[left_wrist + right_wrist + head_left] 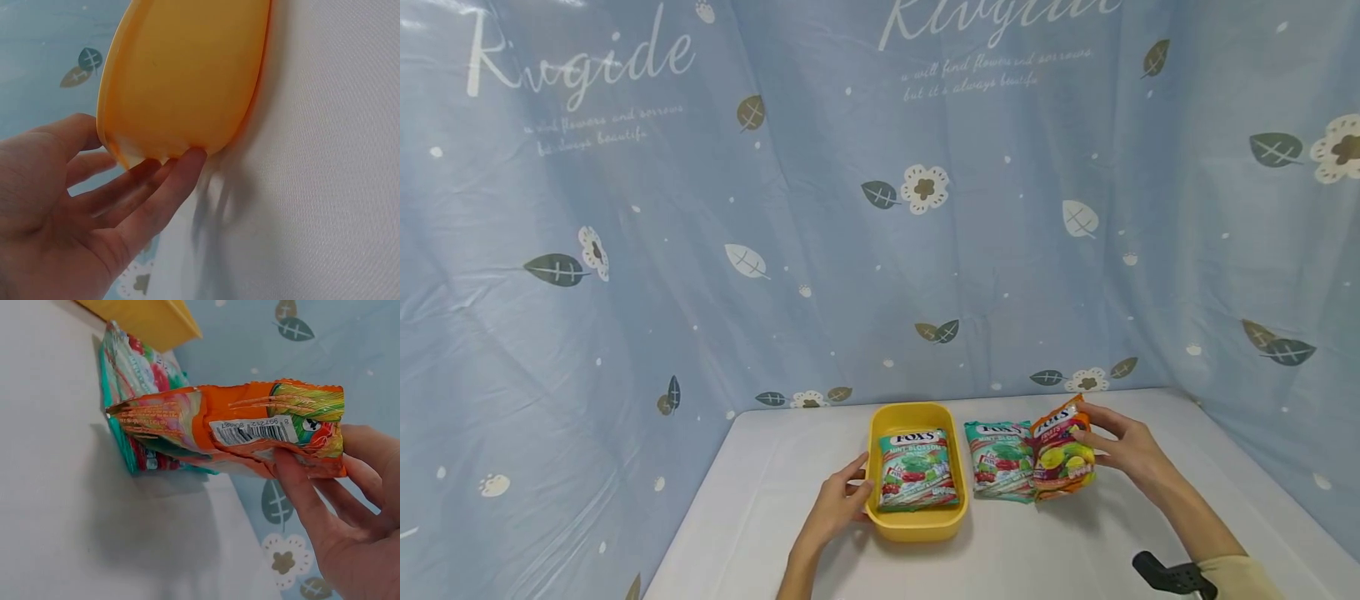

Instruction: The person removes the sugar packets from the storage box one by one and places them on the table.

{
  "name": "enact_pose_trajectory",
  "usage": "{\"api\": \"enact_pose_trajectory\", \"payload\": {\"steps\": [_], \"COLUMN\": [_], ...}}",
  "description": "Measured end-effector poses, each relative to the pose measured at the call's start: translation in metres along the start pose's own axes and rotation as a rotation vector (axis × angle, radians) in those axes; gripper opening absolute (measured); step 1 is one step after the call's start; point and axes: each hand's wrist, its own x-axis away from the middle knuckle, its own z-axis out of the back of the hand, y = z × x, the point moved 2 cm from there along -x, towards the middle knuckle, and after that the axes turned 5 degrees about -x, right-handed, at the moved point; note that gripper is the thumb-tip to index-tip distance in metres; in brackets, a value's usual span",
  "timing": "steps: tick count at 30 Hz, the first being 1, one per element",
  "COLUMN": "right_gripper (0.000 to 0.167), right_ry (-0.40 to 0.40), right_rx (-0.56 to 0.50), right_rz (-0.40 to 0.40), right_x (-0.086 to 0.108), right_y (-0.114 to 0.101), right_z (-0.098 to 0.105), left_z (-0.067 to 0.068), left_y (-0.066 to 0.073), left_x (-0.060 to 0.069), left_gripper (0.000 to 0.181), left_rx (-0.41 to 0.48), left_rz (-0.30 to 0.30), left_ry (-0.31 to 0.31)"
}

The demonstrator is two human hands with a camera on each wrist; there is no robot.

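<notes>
My left hand (836, 502) holds the near left side of a yellow plastic tray (917, 531). In the left wrist view, the fingers (178, 181) lie against the tray's outer wall and the thumb is up at its rim. Inside the tray lies a green Fox's mint candy bag (916, 471). My right hand (1123, 446) grips an orange Fox's fruit candy bag (1063, 454) by its right side. The orange bag is tilted up, its barcode side facing the right wrist camera. Another green mint candy bag (1000, 462) lies right of the tray, partly covered by the orange bag.
A white-covered table (760, 500) carries everything. Behind it and along both sides hangs a blue curtain (820, 250) with leaf and flower prints. A black band (1172, 575) is on the right wrist.
</notes>
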Motion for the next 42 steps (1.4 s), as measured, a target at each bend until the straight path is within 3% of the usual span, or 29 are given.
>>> {"api": "enact_pose_trajectory", "payload": {"steps": [18,26,42], "right_gripper": [0.080,0.084,0.085], "right_ry": [0.014,0.019,0.005], "right_rx": [0.077,0.177,0.379], "right_rz": [-0.078,-0.112,-0.041], "right_x": [-0.004,-0.006,-0.009], "right_y": [0.015,0.024,0.053], "right_z": [0.009,0.013,0.007], "left_z": [-0.001,-0.001,-0.001], "left_y": [0.000,-0.001,0.001], "left_x": [0.000,-0.001,0.001], "left_gripper": [0.056,0.056,0.056], "left_rx": [0.013,-0.022,0.017], "left_rz": [-0.011,-0.024,-0.034], "left_ry": [0.006,0.009,0.010]}}
